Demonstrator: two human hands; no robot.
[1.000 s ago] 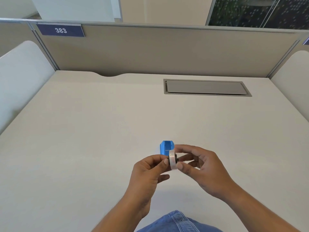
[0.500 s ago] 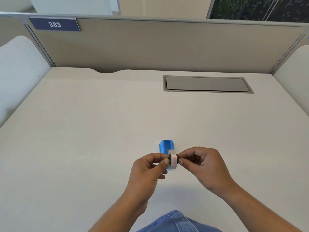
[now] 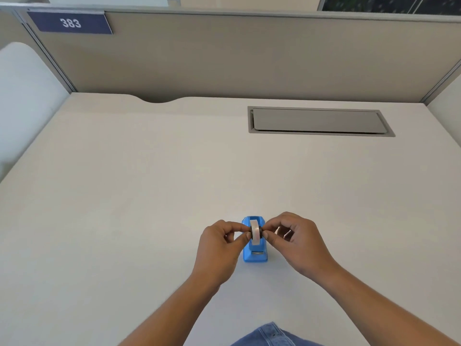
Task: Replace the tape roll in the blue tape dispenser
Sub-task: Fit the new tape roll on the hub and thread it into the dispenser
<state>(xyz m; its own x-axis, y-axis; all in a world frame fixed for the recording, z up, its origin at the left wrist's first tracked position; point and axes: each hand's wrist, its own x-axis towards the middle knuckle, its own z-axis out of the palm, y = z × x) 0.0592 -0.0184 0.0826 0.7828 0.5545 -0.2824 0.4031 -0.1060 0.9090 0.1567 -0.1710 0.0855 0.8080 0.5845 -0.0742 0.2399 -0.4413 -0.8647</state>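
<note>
A small blue tape dispenser (image 3: 255, 255) stands on the pale desk, its cutter end toward me. A whitish tape roll (image 3: 255, 232) on a dark hub sits edge-on in the dispenser's open top. My left hand (image 3: 219, 245) pinches the hub's left end between thumb and forefinger. My right hand (image 3: 296, 242) pinches the hub's right end the same way. Whether the hub is fully seated in its slots is hidden by my fingertips.
A grey cable-tray lid (image 3: 319, 120) is set into the desk at the back right. A beige partition (image 3: 224, 56) with a blue "383" plate (image 3: 70, 22) closes the far edge. White side panels (image 3: 22, 101) flank the desk. My jeans (image 3: 269, 337) show at the bottom.
Both hands moved the roll from in front of the dispenser forward and down into its open top. The dispenser's near end, hidden before, now shows.
</note>
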